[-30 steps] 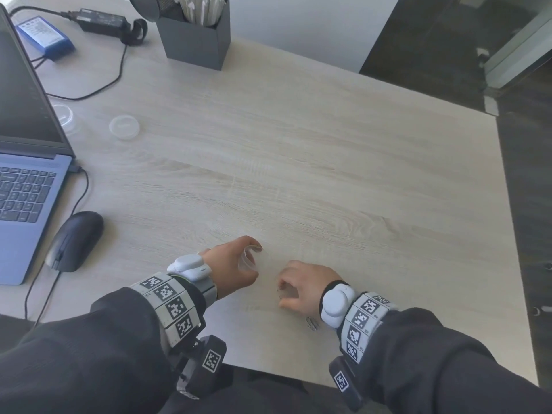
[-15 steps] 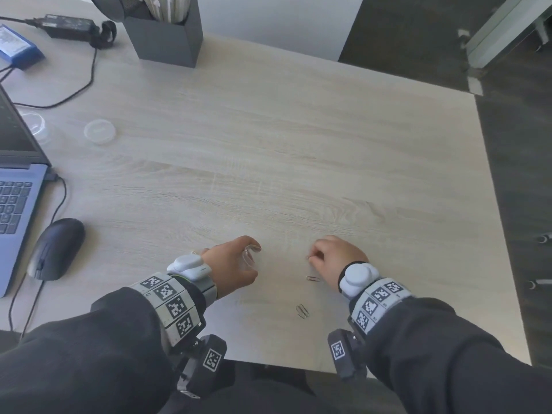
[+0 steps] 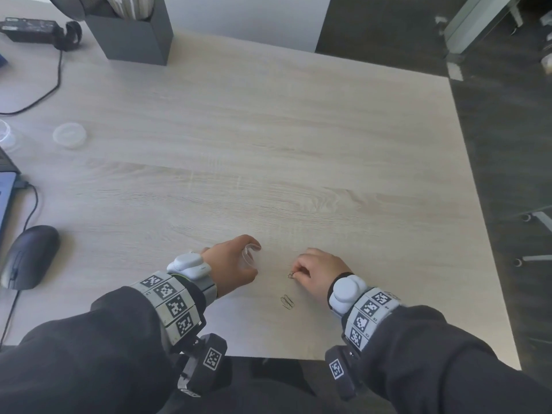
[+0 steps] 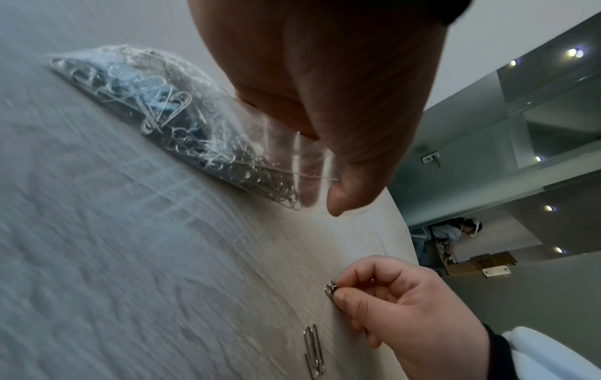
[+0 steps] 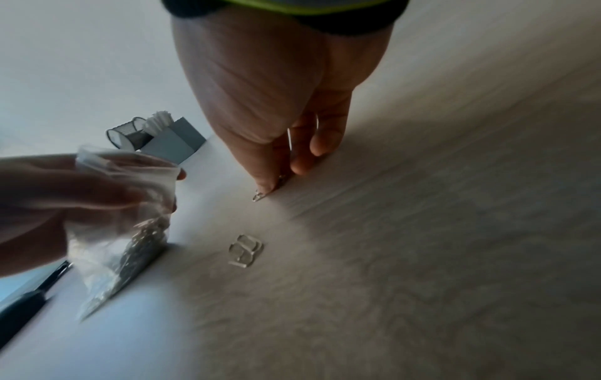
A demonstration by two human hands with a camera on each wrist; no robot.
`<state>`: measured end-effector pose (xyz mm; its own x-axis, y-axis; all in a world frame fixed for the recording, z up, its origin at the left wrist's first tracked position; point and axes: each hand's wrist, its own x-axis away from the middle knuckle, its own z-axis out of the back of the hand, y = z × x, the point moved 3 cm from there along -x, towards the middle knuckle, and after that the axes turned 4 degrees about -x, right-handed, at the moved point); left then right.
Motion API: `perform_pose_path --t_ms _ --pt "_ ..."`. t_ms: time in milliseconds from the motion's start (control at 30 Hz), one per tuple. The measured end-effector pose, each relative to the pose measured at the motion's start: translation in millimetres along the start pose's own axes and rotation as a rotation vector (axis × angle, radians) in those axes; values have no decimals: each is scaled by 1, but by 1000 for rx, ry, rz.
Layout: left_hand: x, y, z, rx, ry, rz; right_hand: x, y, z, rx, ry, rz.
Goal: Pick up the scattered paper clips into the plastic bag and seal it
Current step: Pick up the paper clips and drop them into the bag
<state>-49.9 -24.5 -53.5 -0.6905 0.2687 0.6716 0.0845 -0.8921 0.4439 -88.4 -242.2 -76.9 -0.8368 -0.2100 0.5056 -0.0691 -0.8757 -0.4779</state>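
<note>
Head view: the right hand (image 3: 318, 270) pinches a silver clip (image 3: 290, 274) at the tabletop (image 3: 298, 144); two more clips (image 3: 287, 301) lie just nearer. The left hand (image 3: 231, 262) grasps the clear bag's (image 4: 182, 133) open mouth, clips heaped inside, resting on the tabletop.

Head view high, looking down; wrist views low, close, sharing table (image 3: 298, 144).

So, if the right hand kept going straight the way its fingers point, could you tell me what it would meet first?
Probably the plastic bag held by the left hand. The right hand, pinching a paper clip, points left across bare table toward it. Depth is unclear, so it might pass just in front.
</note>
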Motion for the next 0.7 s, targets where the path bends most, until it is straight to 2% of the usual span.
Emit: perform_pose_path --t_ms 333,500,700 --pt "5 12 -6 -7 13 -12 15 -8 -20 100 -111 121" --pt "2 13 -10 -5 13 -13 15 -10 -23 85 -65 150" --pt "-3 13 -12 -5 1 -18 10 -6 -19 68 -78 112"
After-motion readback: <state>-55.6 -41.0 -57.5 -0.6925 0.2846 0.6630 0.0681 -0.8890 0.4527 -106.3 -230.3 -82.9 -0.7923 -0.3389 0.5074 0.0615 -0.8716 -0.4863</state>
